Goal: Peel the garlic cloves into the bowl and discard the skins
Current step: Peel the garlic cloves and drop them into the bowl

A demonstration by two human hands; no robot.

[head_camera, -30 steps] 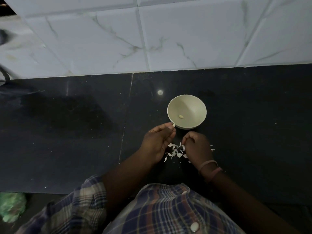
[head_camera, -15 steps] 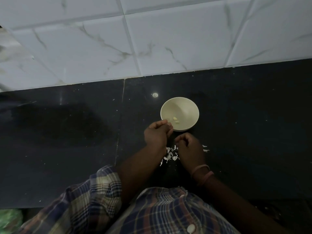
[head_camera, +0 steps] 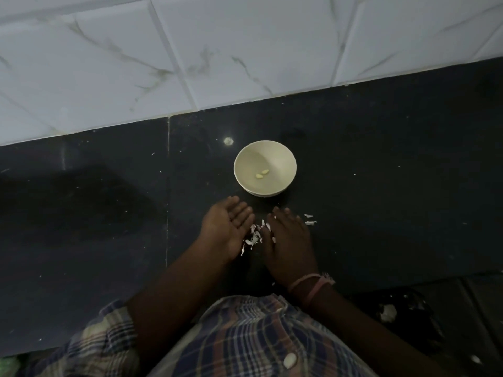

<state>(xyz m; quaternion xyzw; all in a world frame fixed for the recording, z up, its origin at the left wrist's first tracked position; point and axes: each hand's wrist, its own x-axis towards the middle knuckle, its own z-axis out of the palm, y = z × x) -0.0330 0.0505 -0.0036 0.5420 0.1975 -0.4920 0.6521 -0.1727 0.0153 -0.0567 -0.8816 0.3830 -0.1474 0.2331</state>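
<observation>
A cream bowl [head_camera: 283, 156] stands on the black counter with two peeled garlic cloves [head_camera: 261, 173] lying in it. Just in front of the bowl a small heap of white garlic skins [head_camera: 255, 236] lies between my hands. My left hand [head_camera: 227, 225] rests on its edge to the left of the heap, palm up and fingers straight, holding nothing. My right hand [head_camera: 288, 235] lies flat, palm down, on the right of the heap, covering part of it. Two loose skins [head_camera: 309, 219] lie to the right of that hand.
The black counter [head_camera: 95, 213] runs back to a white marble-tiled wall [head_camera: 217, 50]. A seam [head_camera: 167, 200] crosses the counter left of my hands. Below the counter's front edge at the right lies dark stuff with a pale scrap [head_camera: 388, 312]. Something green [head_camera: 8, 365] shows at bottom left.
A second clove has landed in the bowl. Both hands have opened from pinched to flat and have come down on either side of the skin heap. The view has tilted.
</observation>
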